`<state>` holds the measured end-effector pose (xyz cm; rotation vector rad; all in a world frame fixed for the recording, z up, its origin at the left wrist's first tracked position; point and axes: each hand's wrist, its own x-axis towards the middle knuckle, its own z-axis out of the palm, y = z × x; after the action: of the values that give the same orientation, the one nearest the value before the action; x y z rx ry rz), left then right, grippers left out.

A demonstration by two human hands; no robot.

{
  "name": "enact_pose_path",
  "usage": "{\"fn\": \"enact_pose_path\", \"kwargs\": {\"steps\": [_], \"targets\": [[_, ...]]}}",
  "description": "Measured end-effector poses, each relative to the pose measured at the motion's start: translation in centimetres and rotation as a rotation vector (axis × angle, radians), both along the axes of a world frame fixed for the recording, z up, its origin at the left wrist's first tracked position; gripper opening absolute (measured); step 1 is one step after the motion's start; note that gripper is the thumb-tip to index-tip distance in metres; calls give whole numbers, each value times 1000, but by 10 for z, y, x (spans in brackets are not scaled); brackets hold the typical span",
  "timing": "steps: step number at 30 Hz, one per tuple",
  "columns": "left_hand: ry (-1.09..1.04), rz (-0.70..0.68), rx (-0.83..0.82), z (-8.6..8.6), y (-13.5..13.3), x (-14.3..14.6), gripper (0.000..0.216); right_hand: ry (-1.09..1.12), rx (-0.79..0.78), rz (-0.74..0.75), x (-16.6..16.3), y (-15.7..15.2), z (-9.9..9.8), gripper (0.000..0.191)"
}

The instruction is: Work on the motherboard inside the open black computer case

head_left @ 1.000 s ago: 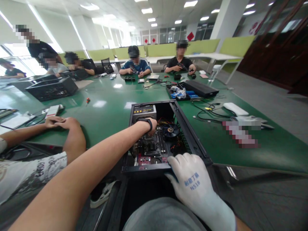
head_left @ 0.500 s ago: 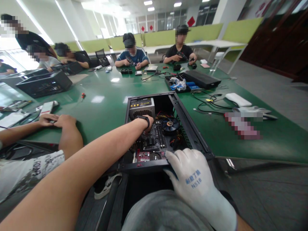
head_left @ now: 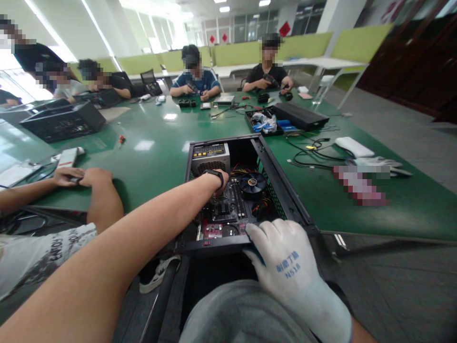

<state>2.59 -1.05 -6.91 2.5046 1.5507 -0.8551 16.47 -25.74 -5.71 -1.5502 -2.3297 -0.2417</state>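
An opened black computer case (head_left: 285, 200) lies at the table's near edge with its inside facing up. My left hand (head_left: 223, 179), bare and with a black band at the wrist, reaches into it beside the silver power supply (head_left: 210, 159), over the motherboard (head_left: 225, 206). Its fingers point down and are mostly hidden, so what they touch does not show. In a white glove, my right hand (head_left: 282, 247) grips the near rim of the case, fingers over the top and thumb below. A round black cooling fan (head_left: 253, 185) sits on the board, right of my left hand.
Beyond the case stands a black tray (head_left: 255, 125) with blue and white items. Black cables (head_left: 314, 155), a white box (head_left: 354, 146) and gloves (head_left: 378, 166) lie to the right. At left, a neighbour's hands (head_left: 80, 177) rest on the green table (head_left: 153, 171). Other people work across it.
The view has shifted slightly. Both my hands stay at nearly the same places, the left inside the case and the right on its rim.
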Motion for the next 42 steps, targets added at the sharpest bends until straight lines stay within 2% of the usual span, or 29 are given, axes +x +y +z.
{"fn": "enact_pose_path", "kwargs": {"steps": [5, 11, 16, 21, 30, 42], "targets": [[39, -32, -36, 5, -3, 2, 62, 7, -2, 1, 1, 0, 0, 29], [-87, 66, -43, 1, 1, 2, 55, -2, 4, 7, 0, 1, 1, 31], [-24, 6, -33, 6, -5, 2, 55, -7, -13, 3, 1, 1, 0, 31], [-30, 3, -33, 15, -12, 4, 54, -7, 5, 10, 0, 1, 2, 29], [102, -80, -55, 19, -14, 5, 61, -6, -18, 10, 1, 0, 2, 31], [9, 0, -65, 18, -13, 7, 54, -12, -5, 5, 2, 0, -1, 31]]}}
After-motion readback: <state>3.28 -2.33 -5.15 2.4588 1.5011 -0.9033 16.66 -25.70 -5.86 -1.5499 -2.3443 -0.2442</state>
